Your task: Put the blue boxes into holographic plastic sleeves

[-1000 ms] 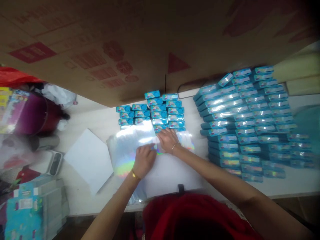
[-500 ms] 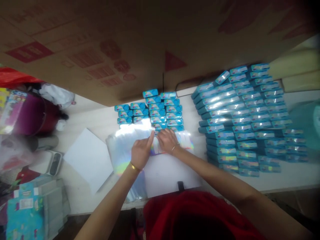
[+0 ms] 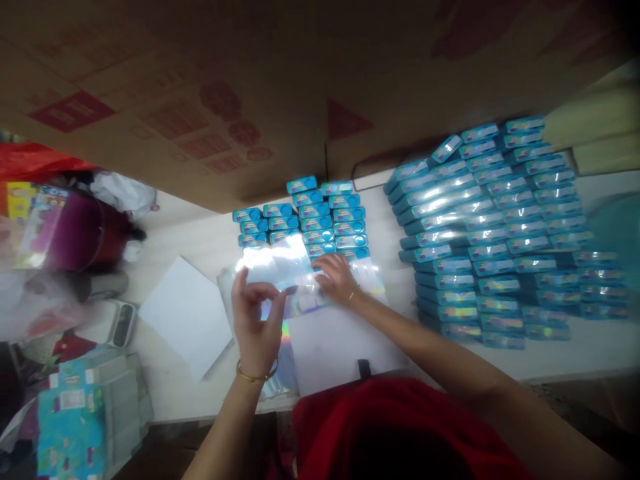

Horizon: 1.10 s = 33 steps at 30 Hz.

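Note:
My left hand (image 3: pixel 257 320), with a gold bangle at the wrist, is raised over the shiny clear sheets (image 3: pixel 275 260). Its thumb and a curled finger meet in a pinch while another finger points up; what is between the tips is too blurred to tell. My right hand (image 3: pixel 336 279) rests on a strip of glossy, rainbow-tinted label sheet (image 3: pixel 307 300), thumb and forefinger apart. Just beyond my hands stand short rows of small blue boxes (image 3: pixel 315 223). White paper or board (image 3: pixel 340 340) lies in front of me, with a black clip (image 3: pixel 364 369) at its near edge.
A large cardboard carton (image 3: pixel 200 100) fills the back. Many blue boxes (image 3: pixel 490 233) are packed in rows at the right. On the left are a white sheet (image 3: pixel 187 317), a purple bucket (image 3: pixel 83 233), a white device (image 3: pixel 113 323) and a pile of blue printed cartons (image 3: pixel 75 413).
My left hand has moved left and lifted away from my right hand, its pointing finger giving way to a pinch. The right hand stays nearly in place, its fingers spreading slightly.

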Motion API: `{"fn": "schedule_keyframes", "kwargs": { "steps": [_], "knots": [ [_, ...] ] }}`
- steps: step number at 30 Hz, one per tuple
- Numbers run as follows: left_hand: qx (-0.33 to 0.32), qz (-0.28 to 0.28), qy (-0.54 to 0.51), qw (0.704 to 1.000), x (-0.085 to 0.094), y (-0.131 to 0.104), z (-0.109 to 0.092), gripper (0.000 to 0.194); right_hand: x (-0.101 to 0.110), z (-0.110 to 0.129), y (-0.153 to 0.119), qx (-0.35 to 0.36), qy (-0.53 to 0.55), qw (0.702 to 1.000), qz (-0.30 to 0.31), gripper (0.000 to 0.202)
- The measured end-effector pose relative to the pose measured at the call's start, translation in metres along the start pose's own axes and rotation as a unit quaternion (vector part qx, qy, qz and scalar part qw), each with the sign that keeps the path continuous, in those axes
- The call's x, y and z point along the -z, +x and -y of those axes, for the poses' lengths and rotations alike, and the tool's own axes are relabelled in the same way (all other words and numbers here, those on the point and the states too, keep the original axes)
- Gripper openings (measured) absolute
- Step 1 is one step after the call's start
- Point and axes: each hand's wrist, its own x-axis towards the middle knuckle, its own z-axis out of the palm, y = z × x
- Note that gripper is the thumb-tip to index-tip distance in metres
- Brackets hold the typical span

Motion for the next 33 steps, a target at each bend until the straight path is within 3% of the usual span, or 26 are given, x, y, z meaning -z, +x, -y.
{"fn": "schedule_keyframes", "kwargs": {
  "steps": [2, 5, 8, 13, 17, 22, 26, 33],
  "knots": [
    [0.068, -0.011, -0.089, 0.994, -0.011, 0.014, -0.009, 0.076, 0.011, 0.012, 0.003, -0.009, 0.144, 0.989, -0.021, 0.068],
    [0.130, -0.003, -0.160, 0.979, -0.030, 0.031, -0.013, 0.074, 0.032, 0.034, 0.009, -0.110, 0.287, 0.951, -0.036, 0.060],
    [0.161, 0.003, -0.180, 0.970, -0.050, 0.044, -0.010, 0.075, 0.055, 0.046, 0.014, -0.202, 0.311, 0.927, -0.048, 0.042],
    [0.176, 0.055, -0.150, 0.971, -0.090, 0.062, -0.001, 0.079, 0.093, 0.028, 0.019, -0.239, 0.298, 0.918, -0.102, 0.046],
    [0.137, 0.087, -0.096, 0.982, -0.129, 0.078, 0.009, 0.077, 0.114, -0.007, 0.025, -0.239, 0.203, 0.945, -0.098, 0.042],
    [0.082, 0.110, 0.017, 0.990, -0.166, 0.096, 0.022, 0.075, 0.125, -0.041, 0.038, -0.226, -0.038, 0.970, -0.077, 0.034],
    [0.031, 0.109, 0.118, 0.987, -0.179, 0.104, 0.029, 0.075, 0.125, -0.053, 0.047, -0.198, -0.190, 0.961, -0.037, 0.028],
    [-0.008, 0.103, 0.237, 0.966, -0.189, 0.103, 0.035, 0.079, 0.116, -0.070, 0.048, -0.189, -0.258, 0.948, 0.005, 0.025]
  ]
}}
